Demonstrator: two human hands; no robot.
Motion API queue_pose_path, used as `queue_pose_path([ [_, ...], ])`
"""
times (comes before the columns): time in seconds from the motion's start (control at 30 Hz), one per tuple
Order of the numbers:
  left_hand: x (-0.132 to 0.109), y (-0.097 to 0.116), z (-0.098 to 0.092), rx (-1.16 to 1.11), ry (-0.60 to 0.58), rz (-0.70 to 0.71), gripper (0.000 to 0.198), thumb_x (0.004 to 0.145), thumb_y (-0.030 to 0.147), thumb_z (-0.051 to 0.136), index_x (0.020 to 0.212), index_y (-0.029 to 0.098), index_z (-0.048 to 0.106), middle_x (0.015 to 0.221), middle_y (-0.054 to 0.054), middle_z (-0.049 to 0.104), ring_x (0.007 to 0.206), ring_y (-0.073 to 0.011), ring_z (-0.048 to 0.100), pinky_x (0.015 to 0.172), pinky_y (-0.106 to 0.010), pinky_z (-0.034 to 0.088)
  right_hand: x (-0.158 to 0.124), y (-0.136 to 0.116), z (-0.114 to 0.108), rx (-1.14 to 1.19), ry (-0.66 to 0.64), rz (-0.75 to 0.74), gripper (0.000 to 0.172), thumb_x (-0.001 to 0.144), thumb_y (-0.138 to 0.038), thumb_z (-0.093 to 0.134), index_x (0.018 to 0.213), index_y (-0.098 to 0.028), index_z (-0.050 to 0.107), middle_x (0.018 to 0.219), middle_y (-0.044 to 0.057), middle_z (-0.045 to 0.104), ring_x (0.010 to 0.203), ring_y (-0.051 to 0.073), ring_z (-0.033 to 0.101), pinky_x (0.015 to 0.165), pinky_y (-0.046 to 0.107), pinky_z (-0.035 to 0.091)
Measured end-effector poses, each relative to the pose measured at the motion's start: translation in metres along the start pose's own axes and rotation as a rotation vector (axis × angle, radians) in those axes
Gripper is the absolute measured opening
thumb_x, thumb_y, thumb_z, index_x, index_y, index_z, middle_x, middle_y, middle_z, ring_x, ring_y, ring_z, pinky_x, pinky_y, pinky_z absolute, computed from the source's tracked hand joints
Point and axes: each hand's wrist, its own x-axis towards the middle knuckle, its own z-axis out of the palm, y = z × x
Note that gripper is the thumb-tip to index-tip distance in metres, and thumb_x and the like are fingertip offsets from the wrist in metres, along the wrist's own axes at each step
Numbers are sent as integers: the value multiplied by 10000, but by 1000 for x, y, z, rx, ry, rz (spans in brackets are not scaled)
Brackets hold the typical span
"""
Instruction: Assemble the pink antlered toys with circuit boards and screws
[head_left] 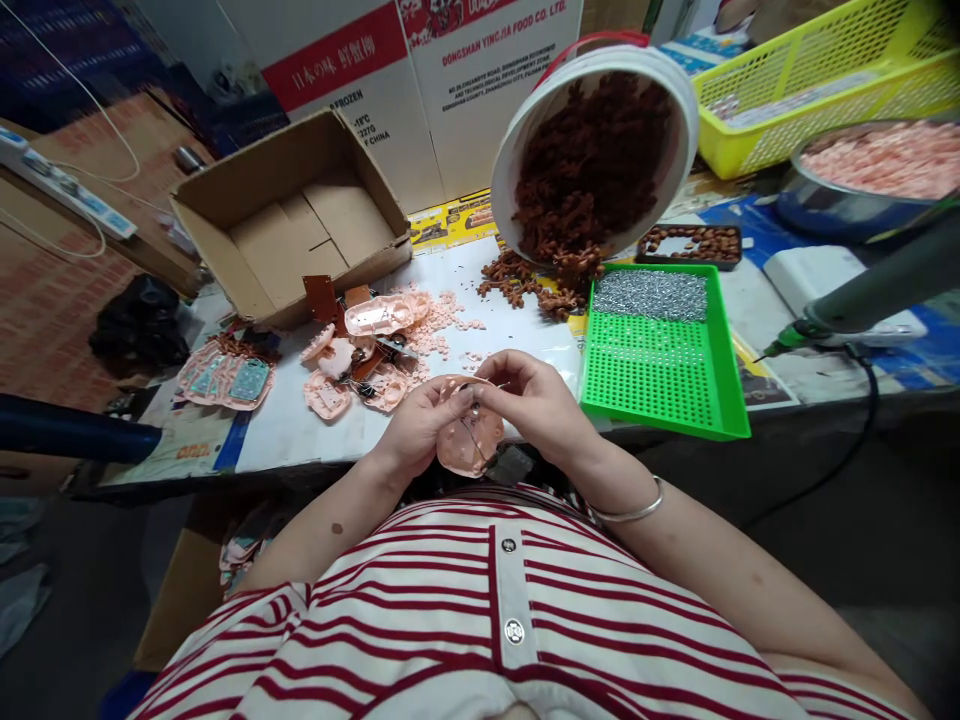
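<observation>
A pink plastic shell (469, 445) with thin dark wires across its inside is held over the table's front edge. My left hand (424, 425) grips its left rim, thumb on top. My right hand (536, 400) closes on the upper right rim, thumb and fingers pinched together near the left thumb. Whatever small part lies under the thumbs is hidden. A dark flat piece (511, 463) hangs just below the shell, close to my lap. Left of my hands lies a heap of pink shells (330, 395) with wires and brown boards (321, 298).
Small pink pieces (442, 325) are scattered behind my hands. A white bucket (510, 205) lies tipped, brown parts (555, 290) spilling out. A green tray (739, 400) holds screws (649, 294). A cardboard box (285, 240) stands back left; an electric screwdriver (847, 300) reaches in from the right.
</observation>
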Motion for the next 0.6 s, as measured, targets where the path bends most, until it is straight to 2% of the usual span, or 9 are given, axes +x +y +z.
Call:
queue_pose_path([
  [0.1,3,6,-1,-94,49,32,401,610,423,951,823,140,764,740,-20,726,652,-112,635,696,-243,516,-1,10,-9,95,-83,-1,360,806,-502,745,1003,-209,673,1003,52,726,906,159,665,816,317,554],
  [0.17,7,13,-5,-115,113,107,400,599,396,960,837,144,760,767,-16,735,687,-116,654,735,-248,534,-5,22,-17,37,-193,45,552,763,-493,812,1206,-218,631,1130,87,718,992,181,675,848,340,568],
  [0.23,13,19,-12,-121,178,186,390,601,380,957,848,154,757,790,-10,743,714,-125,669,756,-258,543,-12,34,-24,-71,-335,84,731,738,-407,853,1370,-211,544,1074,76,720,943,177,681,807,336,576],
  [0.27,16,21,-15,-119,207,217,385,604,376,954,852,158,756,794,-7,745,718,-128,671,756,-262,543,-16,39,-26,-101,-385,85,753,766,-368,831,1425,-206,504,1006,53,721,878,163,676,771,325,575],
  [0.37,24,21,-27,-87,271,247,381,593,379,950,832,157,754,777,-7,746,693,-131,665,732,-266,536,-23,40,-29,-98,-403,27,659,868,-305,717,1479,-230,482,866,-1,709,713,124,630,676,286,551],
  [0.43,26,16,-34,-60,284,215,396,575,394,950,816,152,751,770,-13,748,684,-134,661,722,-268,533,-24,29,-31,-89,-367,-12,471,892,-320,697,1351,-241,627,913,22,739,746,129,651,691,283,558],
  [0.5,26,10,-37,-35,277,157,407,563,411,948,800,148,748,767,-20,749,686,-139,659,713,-266,532,-23,11,-34,-77,-407,3,316,883,-360,725,1169,-227,741,994,51,768,831,148,690,744,289,579],
  [0.53,26,6,-37,-25,264,124,404,563,410,946,795,146,747,768,-23,750,687,-139,658,705,-262,529,-22,2,-36,-58,-463,24,324,854,-373,764,1141,-223,756,1027,57,775,864,158,706,768,293,589],
  [0.6,24,1,-35,-15,204,43,374,584,396,933,784,144,742,747,-23,739,669,-136,645,678,-253,518,-19,-14,-39,-23,-572,27,475,779,-364,843,1223,-234,733,1119,63,776,936,180,730,811,304,606],
])
